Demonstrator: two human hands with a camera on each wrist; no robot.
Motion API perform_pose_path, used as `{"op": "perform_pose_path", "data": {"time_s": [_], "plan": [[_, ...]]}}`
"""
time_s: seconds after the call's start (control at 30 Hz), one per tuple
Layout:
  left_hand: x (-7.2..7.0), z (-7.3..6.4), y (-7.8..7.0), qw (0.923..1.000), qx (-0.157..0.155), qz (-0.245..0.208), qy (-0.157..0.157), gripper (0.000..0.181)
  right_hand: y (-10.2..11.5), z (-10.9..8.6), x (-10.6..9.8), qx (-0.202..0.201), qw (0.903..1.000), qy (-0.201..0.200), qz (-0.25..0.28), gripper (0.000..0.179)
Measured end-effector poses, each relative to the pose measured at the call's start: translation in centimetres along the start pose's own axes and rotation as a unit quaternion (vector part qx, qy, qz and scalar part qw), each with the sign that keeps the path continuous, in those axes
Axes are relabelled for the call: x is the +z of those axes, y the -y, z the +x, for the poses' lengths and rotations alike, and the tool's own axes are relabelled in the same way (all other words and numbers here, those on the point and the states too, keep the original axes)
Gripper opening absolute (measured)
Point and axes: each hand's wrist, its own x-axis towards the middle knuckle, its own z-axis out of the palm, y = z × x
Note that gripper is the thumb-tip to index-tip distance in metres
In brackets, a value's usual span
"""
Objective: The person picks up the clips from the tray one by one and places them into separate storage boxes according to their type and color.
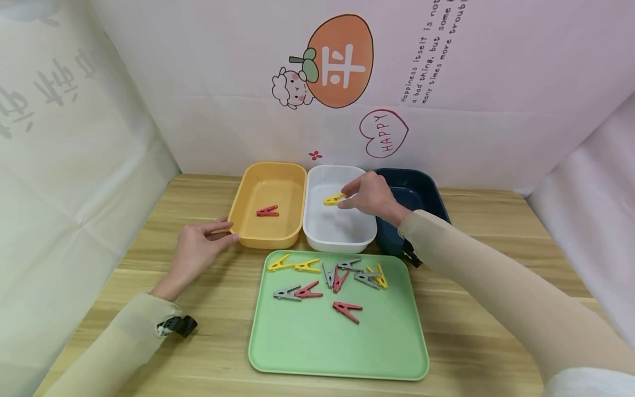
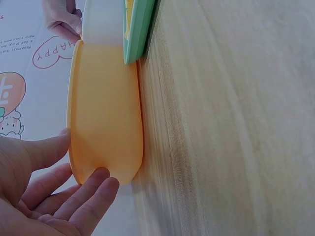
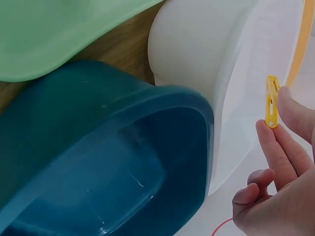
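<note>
My right hand (image 1: 372,196) pinches a yellow clothespin (image 1: 334,199) between thumb and fingertips, over the white bin (image 1: 339,246). In the right wrist view the clothespin (image 3: 271,101) points lengthwise between the thumb and two extended fingers, while the other fingers bend in. My left hand (image 1: 198,248) is at the left side of the yellow bin (image 1: 268,242), fingers fairly straight and fingertips right at its wall, as the left wrist view also shows. One red clothespin (image 1: 268,211) lies inside the yellow bin.
A dark blue bin (image 1: 416,187) stands right of the white one, partly behind the right forearm. In front, a green tray (image 1: 337,347) carries several yellow, grey and red clothespins near its far side. A printed cloth (image 1: 223,110) hangs behind the wooden table (image 1: 208,331).
</note>
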Motion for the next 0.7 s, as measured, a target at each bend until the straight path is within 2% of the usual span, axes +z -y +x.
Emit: {"op": "perform_pose_path", "data": {"time_s": [0.4,0.7], "plan": [[-0.1,0.2,0.1,1.0,0.002,-0.005,0.006,0.04,-0.6,1.2,0.6,0.035,0.9992,0.021,-0.003,0.038],[-0.1,0.1,-0.3,1.0,-0.001,-0.004,0.008,0.04,-0.7,2.0,0.7,0.041,0.9988,0.021,-0.019,0.037]]}}
